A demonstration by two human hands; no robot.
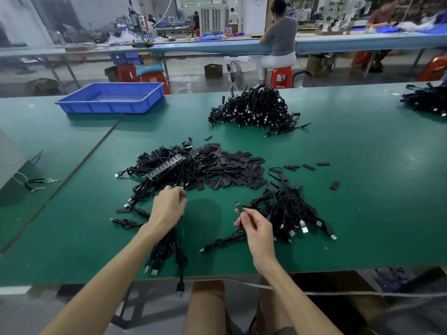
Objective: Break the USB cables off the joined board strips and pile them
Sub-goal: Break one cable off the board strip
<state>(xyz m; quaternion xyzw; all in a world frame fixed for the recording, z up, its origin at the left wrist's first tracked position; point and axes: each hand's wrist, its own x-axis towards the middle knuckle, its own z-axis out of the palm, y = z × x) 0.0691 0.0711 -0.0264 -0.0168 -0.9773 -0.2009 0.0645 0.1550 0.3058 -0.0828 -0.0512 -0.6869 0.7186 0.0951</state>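
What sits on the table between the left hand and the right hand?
Head view: only bare green table lies between the left hand and the right hand, which pinches a board-tipped cable.

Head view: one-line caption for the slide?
Right hand pinches a USB cable by its green board; left hand reaches the tangled board strip, cable piles around.

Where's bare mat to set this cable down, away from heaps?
The right hand's freed cable fits on bare green mat right of the near black cable pile, or between blue plastic tray and far cable heap. Crowded: joined-board tangle at left hand through black sleeve pieces.
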